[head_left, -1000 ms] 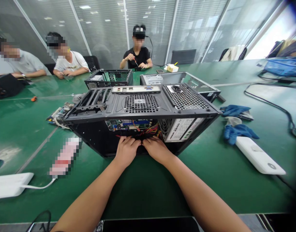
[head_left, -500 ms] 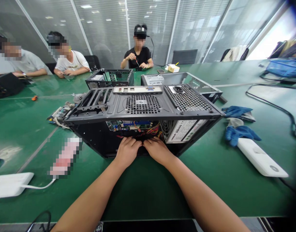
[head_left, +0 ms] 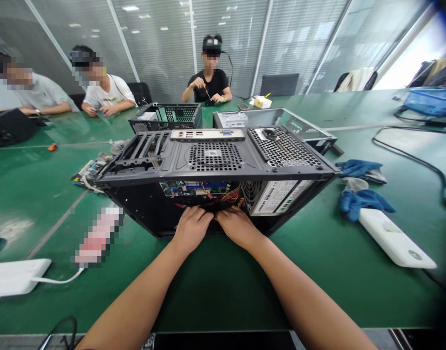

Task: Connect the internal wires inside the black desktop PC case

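Observation:
A black computer case (head_left: 223,178) stands on the green table with its rear panel facing up and its side toward me open. Inside it show a circuit board (head_left: 194,188), a power supply (head_left: 277,198) with a white label, and red and yellow cables (head_left: 228,197). My left hand (head_left: 193,226) and my right hand (head_left: 237,223) reach side by side into the low part of the opening. Both have their fingers bent and closed, thumbs almost touching. The fingertips are hidden, so what they grip, if anything, cannot be made out.
Behind the case sit a second black case (head_left: 166,116) and a silver case (head_left: 299,121). Blue gloves (head_left: 367,201) and a white power bank (head_left: 396,238) lie at right. Another white power bank (head_left: 21,277) is at left. Several people sit across the table.

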Demonstrator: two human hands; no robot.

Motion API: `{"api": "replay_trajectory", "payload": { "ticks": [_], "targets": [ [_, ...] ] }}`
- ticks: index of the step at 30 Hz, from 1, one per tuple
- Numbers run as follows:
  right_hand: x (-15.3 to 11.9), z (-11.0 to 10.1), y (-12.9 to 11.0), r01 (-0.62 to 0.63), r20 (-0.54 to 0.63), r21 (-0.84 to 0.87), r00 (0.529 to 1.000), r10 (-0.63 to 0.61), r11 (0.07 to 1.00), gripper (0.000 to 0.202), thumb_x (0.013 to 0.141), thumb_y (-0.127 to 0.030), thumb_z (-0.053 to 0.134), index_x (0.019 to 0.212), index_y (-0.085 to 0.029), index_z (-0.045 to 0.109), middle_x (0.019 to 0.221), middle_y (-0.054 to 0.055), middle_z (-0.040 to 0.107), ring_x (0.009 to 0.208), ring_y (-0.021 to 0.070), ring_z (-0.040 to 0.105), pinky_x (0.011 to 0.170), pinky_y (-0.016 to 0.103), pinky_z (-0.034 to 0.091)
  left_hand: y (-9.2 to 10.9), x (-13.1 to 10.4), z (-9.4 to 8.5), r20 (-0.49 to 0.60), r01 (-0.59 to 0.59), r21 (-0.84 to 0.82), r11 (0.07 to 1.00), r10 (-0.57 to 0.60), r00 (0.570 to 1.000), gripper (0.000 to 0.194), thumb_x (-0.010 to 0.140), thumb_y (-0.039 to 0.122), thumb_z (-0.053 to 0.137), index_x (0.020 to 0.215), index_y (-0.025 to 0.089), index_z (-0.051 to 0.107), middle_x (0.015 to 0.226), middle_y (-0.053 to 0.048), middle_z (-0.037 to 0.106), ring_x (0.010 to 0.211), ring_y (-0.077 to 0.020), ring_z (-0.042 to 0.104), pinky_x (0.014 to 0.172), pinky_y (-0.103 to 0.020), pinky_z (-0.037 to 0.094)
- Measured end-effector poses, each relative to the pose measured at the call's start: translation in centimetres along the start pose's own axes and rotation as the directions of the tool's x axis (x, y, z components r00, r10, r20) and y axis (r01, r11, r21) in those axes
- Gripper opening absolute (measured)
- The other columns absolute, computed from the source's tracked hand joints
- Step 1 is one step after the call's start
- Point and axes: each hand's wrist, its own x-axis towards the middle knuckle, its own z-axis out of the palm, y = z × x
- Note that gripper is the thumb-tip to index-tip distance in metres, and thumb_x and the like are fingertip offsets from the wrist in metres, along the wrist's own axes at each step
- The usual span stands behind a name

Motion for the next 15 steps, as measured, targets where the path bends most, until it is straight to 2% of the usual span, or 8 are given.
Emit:
{"api": "replay_trajectory", "payload": {
  "ticks": [5,15],
  "targets": [
    [0.0,-0.09,-0.07,0.006,-0.006,-0.008,1.0,-0.006,1.0,0.02,0.099,-0.014,0.046,0.091,-0.015,0.064,0.086,0.006,0.07,0.083,0.02,0.064,0.086,0.034,0.04,0.09,-0.03,0.04,-0.021,-0.001,0.042,0.999,0.002,1.0,0.02,0.094,0.016,0.053,0.08,0.02,0.067,0.067,-0.002,0.057,0.075,-0.0196,0.057,0.072,-0.033,0.04],
    [-0.01,-0.37,-0.34,-0.015,0.002,-0.023,1.0,0.015,1.0,0.02,0.099,-0.015,0.046,0.091,-0.015,0.064,0.086,0.007,0.069,0.083,0.0208,0.063,0.083,0.033,0.04,0.19,0.25,0.17,0.009,0.006,0.052,0.999,-0.007,1.0,0.015,0.093,0.017,0.055,0.085,0.018,0.068,0.068,-0.002,0.061,0.074,-0.0205,0.061,0.072,-0.035,0.043]
  ]
}}
